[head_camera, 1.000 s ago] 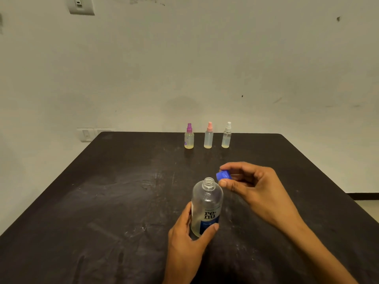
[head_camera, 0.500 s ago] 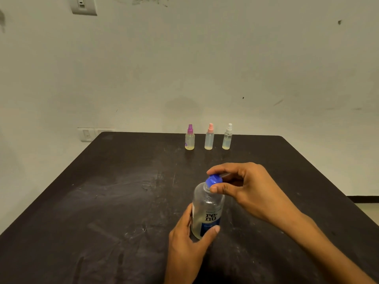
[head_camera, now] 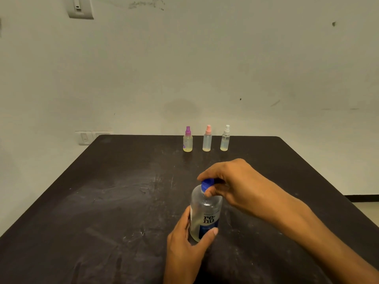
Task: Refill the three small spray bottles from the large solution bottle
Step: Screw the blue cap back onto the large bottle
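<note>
Since a second ago the blue cap (head_camera: pixel 207 184) has come from beside the open neck onto the top of the large solution bottle (head_camera: pixel 205 214), and the right hand (head_camera: pixel 231 183) has followed it there, now sitting over the neck. That hand's fingers (head_camera: pixel 205 176) curl around the cap from the far side while the thumb presses it from the near side, so the cap is pinched between them; whether it is fully seated on the thread cannot be told.

The left hand (head_camera: pixel 184 244) grips the lower part of the bottle, its thumb lying across the blue label at the front and its other fingers wrapped behind, mostly hidden by the bottle. This bottle stands upright on the dark worktop (head_camera: pixel 102 212), near the front and a little right of centre. It is clear plastic with pale liquid inside, and the label reads "renu".

Well apart from it, near the worktop's far edge, three small spray bottles stand upright in a row, close to each other but not touching. At the left is the purple-topped spray bottle (head_camera: pixel 187 142), shorter and rounder, with yellowish liquid at its base. The pink-topped spray bottle (head_camera: pixel 207 140) is in the middle, and the white-topped spray bottle (head_camera: pixel 225 140) is at the right. All three have their spray heads on.

Pale scuffs and streaks mark the worktop's surface. Behind it is a light wall (head_camera: pixel 205 68) with a switch plate (head_camera: pixel 80 8) high at the left and a socket plate (head_camera: pixel 90 137) just beyond the worktop's far left corner
</note>
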